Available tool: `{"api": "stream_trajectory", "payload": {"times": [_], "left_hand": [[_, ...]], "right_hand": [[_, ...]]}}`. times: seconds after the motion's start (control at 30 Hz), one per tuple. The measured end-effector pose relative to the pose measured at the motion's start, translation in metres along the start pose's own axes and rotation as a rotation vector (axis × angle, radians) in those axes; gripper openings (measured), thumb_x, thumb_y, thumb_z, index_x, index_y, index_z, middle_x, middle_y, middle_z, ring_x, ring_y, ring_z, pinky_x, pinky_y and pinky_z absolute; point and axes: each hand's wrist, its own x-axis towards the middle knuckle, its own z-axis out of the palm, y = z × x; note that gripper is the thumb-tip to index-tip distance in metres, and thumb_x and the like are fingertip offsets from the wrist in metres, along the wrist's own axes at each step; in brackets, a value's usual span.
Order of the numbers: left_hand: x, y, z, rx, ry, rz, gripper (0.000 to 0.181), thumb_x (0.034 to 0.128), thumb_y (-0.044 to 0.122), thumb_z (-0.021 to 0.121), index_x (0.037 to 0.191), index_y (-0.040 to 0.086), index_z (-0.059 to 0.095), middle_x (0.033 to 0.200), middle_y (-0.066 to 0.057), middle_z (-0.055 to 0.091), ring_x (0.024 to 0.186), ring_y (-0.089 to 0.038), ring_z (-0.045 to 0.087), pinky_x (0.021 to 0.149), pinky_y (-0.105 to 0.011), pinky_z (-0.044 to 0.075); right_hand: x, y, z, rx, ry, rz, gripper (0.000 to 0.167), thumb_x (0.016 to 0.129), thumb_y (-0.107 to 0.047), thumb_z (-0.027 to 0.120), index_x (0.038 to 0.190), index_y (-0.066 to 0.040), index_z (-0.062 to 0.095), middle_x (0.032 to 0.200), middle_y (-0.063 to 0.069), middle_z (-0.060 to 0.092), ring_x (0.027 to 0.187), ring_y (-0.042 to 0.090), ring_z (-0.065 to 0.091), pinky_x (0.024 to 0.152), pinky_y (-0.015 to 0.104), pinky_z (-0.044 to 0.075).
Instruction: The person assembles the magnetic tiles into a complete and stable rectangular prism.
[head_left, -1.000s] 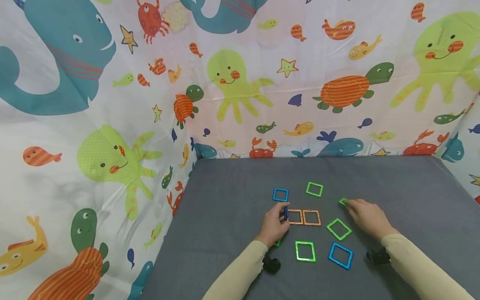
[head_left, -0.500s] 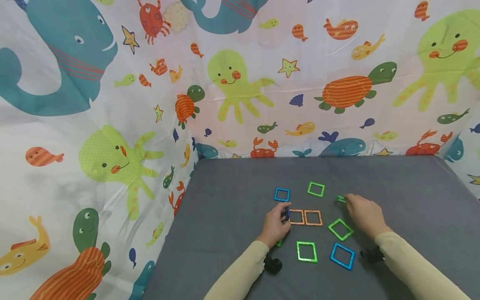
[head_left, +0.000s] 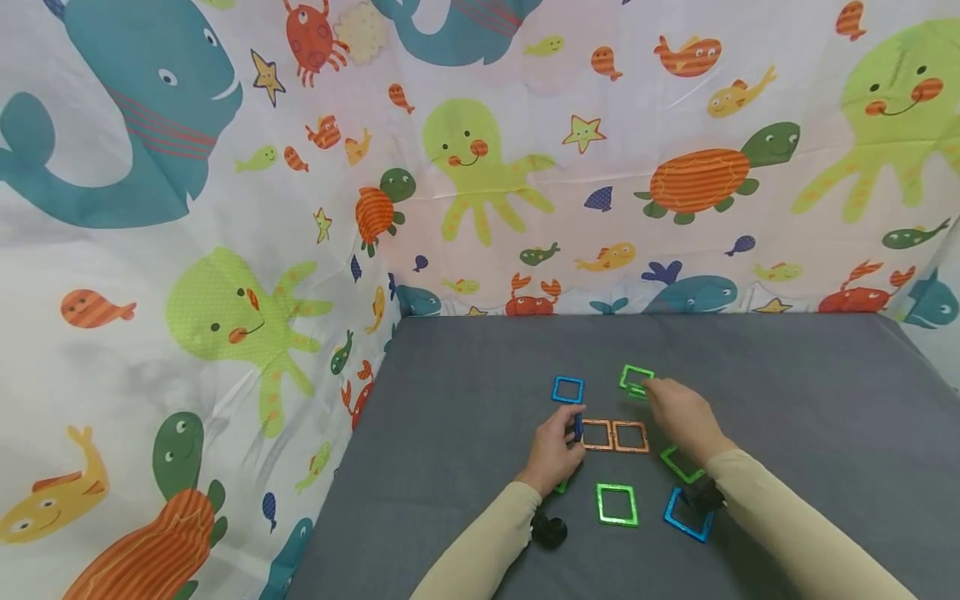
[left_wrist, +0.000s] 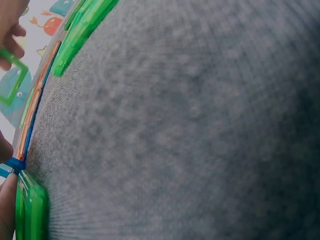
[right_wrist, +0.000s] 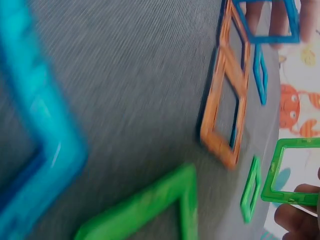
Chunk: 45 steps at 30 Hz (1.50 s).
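My left hand (head_left: 551, 454) pinches a blue square magnetic tile (right_wrist: 272, 39), an open frame, which stands upright at the left end of two orange square tiles (head_left: 612, 436). The orange pair lies flat, side by side, with a blue strip showing along its underside in the left wrist view. My right hand (head_left: 686, 421) pinches a green square tile (right_wrist: 273, 170) raised off the table. In the head view that tile overlaps a flat green tile (head_left: 636, 367) at the back. Fingers hide part of both held tiles.
A blue tile (head_left: 555, 388) lies behind the orange pair. In front lie a green tile (head_left: 617, 522), a blue tile (head_left: 681, 527) and another green tile (head_left: 678, 472), the last two partly under the right arm. More green (head_left: 561, 487) shows beside the left hand. A patterned curtain (head_left: 480, 275) borders the grey table.
My right hand has moved left with the green tile, from right of the flat tiles to the back green tile. My left hand keeps its hold and place at the orange pair.
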Motion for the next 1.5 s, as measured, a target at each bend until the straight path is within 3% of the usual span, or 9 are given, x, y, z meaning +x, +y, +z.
{"api": "stream_trajectory", "payload": {"times": [0.2,0.43,0.63,0.93,1.2,1.5], "left_hand": [[0.001,0.001,0.002,-0.006,0.002,-0.004,0.060,0.0906,-0.007,0.059,0.147,0.015,0.052,0.143,-0.009,0.059,0.134,-0.023,0.059,0.100,-0.023,0.053],[0.002,0.001,0.003,-0.010,0.009,0.012,0.060,0.0902,-0.007,0.059,0.146,0.014,0.052,0.145,-0.011,0.058,0.134,-0.025,0.059,0.099,-0.023,0.054],[0.002,0.000,0.002,-0.004,0.008,0.013,0.061,0.0905,-0.007,0.059,0.146,0.017,0.051,0.145,-0.011,0.058,0.135,-0.025,0.059,0.099,-0.023,0.053],[0.003,-0.002,0.003,-0.001,0.013,0.019,0.060,0.0900,-0.006,0.061,0.144,0.017,0.053,0.143,-0.009,0.060,0.132,-0.024,0.060,0.097,-0.022,0.054],[0.002,-0.003,0.002,-0.007,0.011,0.030,0.060,0.0896,-0.006,0.061,0.145,0.015,0.052,0.145,-0.010,0.059,0.133,-0.025,0.060,0.098,-0.024,0.054],[0.003,-0.002,0.001,-0.019,0.007,0.006,0.059,0.0904,-0.006,0.060,0.145,0.014,0.053,0.144,-0.010,0.060,0.133,-0.025,0.060,0.098,-0.024,0.054]], "right_hand": [[0.009,-0.017,0.008,0.033,-0.055,-0.016,0.018,0.098,0.001,0.060,0.113,0.002,0.069,0.102,0.019,0.073,0.094,0.037,0.071,0.079,0.051,0.058],[0.014,-0.030,0.017,0.060,-0.072,-0.046,0.019,0.097,0.002,0.061,0.115,0.002,0.069,0.098,0.019,0.072,0.086,0.034,0.071,0.072,0.047,0.059],[0.016,-0.035,0.026,0.065,-0.080,-0.083,0.018,0.096,0.004,0.062,0.112,0.003,0.069,0.098,0.019,0.073,0.086,0.034,0.071,0.071,0.046,0.059],[0.015,-0.043,0.035,0.069,-0.164,-0.095,0.021,0.097,0.004,0.058,0.115,0.001,0.068,0.091,0.014,0.070,0.077,0.026,0.068,0.068,0.042,0.058],[0.014,-0.045,0.038,0.074,-0.137,-0.147,0.020,0.096,0.004,0.060,0.113,0.000,0.069,0.086,0.011,0.067,0.072,0.021,0.064,0.064,0.038,0.056],[0.016,-0.045,0.037,0.090,-0.170,-0.133,0.020,0.099,0.002,0.057,0.115,0.000,0.069,0.089,0.010,0.068,0.075,0.021,0.065,0.066,0.038,0.056]]}}
